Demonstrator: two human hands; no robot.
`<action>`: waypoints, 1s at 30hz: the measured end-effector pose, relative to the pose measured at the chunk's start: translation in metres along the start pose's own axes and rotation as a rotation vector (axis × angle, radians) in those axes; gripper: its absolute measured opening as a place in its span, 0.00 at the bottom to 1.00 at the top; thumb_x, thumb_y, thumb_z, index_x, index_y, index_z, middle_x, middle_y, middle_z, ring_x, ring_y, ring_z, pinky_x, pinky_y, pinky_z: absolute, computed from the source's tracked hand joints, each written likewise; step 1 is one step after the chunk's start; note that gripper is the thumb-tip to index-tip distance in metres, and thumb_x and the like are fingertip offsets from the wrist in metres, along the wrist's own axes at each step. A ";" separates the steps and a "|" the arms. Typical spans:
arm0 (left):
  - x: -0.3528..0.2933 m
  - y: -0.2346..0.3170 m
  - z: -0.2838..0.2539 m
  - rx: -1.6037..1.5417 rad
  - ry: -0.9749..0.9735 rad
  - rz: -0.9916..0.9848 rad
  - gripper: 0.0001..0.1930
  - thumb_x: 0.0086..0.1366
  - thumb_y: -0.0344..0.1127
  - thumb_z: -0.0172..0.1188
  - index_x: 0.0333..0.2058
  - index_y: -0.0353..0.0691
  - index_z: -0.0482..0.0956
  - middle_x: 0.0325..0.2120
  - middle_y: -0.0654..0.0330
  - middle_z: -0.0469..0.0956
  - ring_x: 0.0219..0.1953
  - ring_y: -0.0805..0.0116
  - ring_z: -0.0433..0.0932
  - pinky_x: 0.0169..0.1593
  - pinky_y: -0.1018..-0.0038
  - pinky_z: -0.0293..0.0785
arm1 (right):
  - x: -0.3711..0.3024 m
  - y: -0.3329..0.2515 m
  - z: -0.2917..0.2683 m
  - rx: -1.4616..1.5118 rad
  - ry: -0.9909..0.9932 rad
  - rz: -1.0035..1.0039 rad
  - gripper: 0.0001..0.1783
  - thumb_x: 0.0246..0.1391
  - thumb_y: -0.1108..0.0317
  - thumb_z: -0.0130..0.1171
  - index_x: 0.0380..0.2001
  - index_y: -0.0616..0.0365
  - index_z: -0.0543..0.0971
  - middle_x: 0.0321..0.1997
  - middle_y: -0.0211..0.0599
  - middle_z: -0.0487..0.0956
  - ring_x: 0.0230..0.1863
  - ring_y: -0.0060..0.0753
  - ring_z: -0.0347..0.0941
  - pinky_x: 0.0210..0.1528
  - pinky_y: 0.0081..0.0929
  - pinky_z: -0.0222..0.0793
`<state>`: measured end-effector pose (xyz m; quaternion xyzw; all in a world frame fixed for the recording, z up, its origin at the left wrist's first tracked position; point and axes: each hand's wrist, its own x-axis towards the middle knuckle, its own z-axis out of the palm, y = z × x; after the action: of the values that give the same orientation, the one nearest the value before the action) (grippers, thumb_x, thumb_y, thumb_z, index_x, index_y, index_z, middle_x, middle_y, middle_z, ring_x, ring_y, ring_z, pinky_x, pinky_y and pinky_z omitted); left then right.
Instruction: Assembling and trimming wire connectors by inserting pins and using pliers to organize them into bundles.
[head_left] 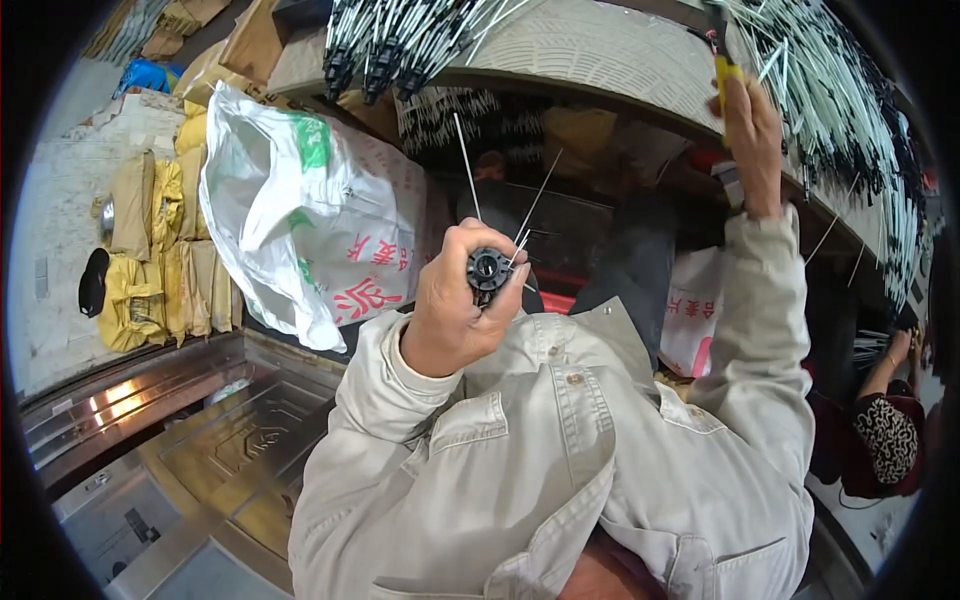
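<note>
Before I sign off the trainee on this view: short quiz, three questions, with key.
1. Multiple choice: what grips the yellow-handled tool? a) the left hand; b) the right hand; c) both hands together.
2. True or false: the left hand is empty.
3. Short answer: what large thing, open at its mouth, is on the left hand's left?

Key:
1. b.
2. False; its fingers are closed around a round black plastic hub, and thin rods show beyond it.
3. A white sack with red and green print.
</note>
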<state>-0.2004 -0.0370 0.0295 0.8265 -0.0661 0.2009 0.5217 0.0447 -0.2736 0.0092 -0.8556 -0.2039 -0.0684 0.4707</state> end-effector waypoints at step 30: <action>-0.012 -0.004 -0.019 -0.015 0.083 0.008 0.19 0.45 0.18 0.55 0.38 0.33 0.62 0.26 0.54 0.69 0.24 0.64 0.68 0.30 0.75 0.66 | -0.106 -0.152 0.029 -0.724 -0.389 -0.700 0.26 0.36 0.72 0.53 0.46 0.61 0.73 0.48 0.37 0.66 0.49 0.36 0.65 0.57 0.39 0.55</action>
<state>-0.2150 -0.0197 0.0289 0.8133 -0.0490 0.2366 0.5294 -0.1167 -0.2076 0.0788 -0.8411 -0.5235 -0.1273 0.0483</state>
